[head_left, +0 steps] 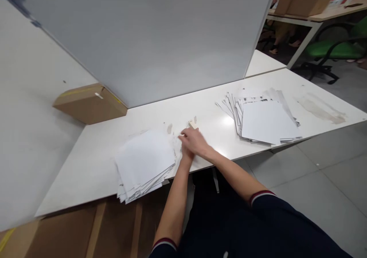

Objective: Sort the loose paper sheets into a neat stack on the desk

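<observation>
A small cream block-shaped piece [192, 124], material unclear, shows just beyond the right grip [196, 140], which crosses over the left grip [186, 152]; I can't tell whether either grasps it. It looks light and stiff, probably best pinched by its sides.

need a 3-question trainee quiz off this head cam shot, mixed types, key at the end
1. Multiple choice: What stands at the far side of the white table, behind the hands?
A) a green chair
B) a whiteboard
C) a computer monitor

2. True or false: The left paper stack sticks out past the table edge nearest the person.

3. Short answer: Close to the small cream block, one hand partly covers the other in this view. Which one is on top?

Key:
1. B
2. True
3. The right hand, over the left hand.
</observation>
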Motion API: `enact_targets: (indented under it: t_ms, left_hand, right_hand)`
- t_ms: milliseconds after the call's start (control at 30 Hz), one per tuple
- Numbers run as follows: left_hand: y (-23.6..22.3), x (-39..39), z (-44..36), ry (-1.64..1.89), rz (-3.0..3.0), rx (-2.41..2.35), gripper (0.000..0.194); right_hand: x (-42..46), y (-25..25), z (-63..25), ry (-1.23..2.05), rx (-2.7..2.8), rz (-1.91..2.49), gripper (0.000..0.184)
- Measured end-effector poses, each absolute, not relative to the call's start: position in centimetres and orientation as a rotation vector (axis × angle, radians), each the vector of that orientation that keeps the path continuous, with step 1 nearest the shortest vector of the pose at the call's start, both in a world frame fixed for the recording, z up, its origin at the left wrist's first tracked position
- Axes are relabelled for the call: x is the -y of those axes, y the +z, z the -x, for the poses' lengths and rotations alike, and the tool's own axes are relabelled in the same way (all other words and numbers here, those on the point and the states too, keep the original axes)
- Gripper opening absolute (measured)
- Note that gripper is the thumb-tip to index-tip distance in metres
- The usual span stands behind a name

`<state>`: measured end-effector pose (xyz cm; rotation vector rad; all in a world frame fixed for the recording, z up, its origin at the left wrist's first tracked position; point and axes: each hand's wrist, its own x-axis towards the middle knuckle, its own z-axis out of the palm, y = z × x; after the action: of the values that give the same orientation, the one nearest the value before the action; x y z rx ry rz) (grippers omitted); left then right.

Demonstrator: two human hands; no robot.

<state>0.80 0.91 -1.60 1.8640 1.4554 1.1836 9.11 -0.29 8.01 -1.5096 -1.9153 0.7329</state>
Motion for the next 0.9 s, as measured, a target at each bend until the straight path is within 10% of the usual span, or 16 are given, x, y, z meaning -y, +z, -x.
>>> enact_targets:
  t_ms: [300, 900]
  left_hand:
    - [-1.4, -0.5, -0.9, 1.071, -2.109, -1.647, 0.052]
    - [-0.7, 0.2, -1.3, 1.312, -1.967, -1.545, 0.033]
  right_hand:
    - [3.1, 4.0, -28.6, 0.158, 1.528, 2.303, 0.077]
    - [6.4, 4.3, -29.7, 0.135, 1.455, 1.959, 0.042]
